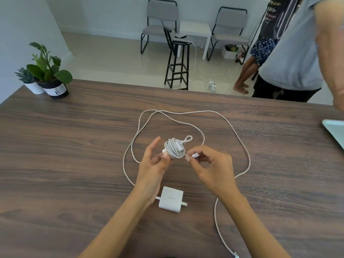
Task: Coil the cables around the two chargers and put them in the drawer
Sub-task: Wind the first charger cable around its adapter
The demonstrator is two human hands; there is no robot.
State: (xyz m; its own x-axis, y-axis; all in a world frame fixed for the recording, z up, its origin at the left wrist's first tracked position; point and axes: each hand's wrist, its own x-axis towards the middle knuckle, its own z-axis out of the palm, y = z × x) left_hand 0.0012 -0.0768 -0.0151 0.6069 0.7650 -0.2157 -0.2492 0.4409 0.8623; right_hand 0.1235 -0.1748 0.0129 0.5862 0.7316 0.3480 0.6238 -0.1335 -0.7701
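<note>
A white charger wrapped in its grey-white cable (175, 148) is held above the wooden table (74, 146) by my left hand (153, 165), thumb pressed on the bundle. My right hand (210, 164) pinches the white plug at that cable's end (195, 155), right beside the bundle. A second white charger block (171, 199) lies flat on the table below my hands. Its long white cable (242, 144) sprawls in wide loose loops around my hands and runs off toward the near right edge. No drawer is in view.
Two potted plants (46, 71) stand at the table's far left corner. A pale tray-like edge (335, 131) shows at the right. Across the table stands a person in a grey shirt (290, 53); another person, chairs and a black stool (177, 64) are beyond.
</note>
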